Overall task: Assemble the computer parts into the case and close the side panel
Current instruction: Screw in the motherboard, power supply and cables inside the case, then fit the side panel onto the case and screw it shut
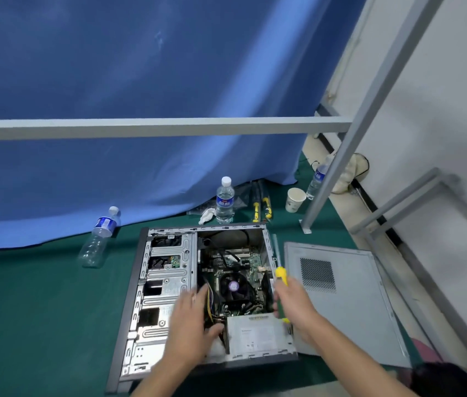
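Note:
An open computer case lies on its side on the green floor. Inside it are the motherboard with a black CPU fan and a grey power supply at the near right corner. My left hand hovers with spread fingers over the case, beside a bundle of yellow and black cables. My right hand grips a yellow and green screwdriver, shaft pointing away, above the case's right wall. The grey side panel lies flat to the right of the case.
Water bottles sit behind the case: one lying, one upright, one by the metal post. A paper cup and more tools lie near a blue curtain. A grey metal frame crosses overhead.

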The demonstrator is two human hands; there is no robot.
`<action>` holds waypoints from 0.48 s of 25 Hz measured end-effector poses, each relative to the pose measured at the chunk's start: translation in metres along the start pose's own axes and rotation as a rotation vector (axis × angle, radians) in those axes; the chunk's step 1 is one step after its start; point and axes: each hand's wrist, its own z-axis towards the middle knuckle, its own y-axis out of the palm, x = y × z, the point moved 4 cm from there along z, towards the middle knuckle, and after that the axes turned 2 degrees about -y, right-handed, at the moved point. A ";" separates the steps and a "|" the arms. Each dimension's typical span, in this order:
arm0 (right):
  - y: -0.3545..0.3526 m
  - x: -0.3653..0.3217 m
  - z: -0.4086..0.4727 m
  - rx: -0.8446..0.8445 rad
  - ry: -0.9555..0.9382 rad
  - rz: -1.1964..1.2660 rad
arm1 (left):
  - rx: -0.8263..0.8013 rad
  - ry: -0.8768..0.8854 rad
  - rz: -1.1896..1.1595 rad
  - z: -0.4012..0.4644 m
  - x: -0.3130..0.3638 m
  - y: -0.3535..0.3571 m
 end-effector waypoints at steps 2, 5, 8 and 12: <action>-0.029 0.016 0.002 0.125 -0.008 -0.097 | -0.049 -0.185 0.208 0.001 -0.028 0.009; -0.049 0.048 -0.004 0.164 0.049 -0.279 | -0.150 -0.242 0.306 -0.007 -0.050 0.029; -0.042 0.070 -0.009 0.057 0.056 -0.362 | -0.095 -0.261 0.348 -0.007 -0.054 0.033; -0.026 0.085 -0.010 -0.049 0.052 -0.397 | -0.127 -0.326 0.373 0.000 -0.035 0.030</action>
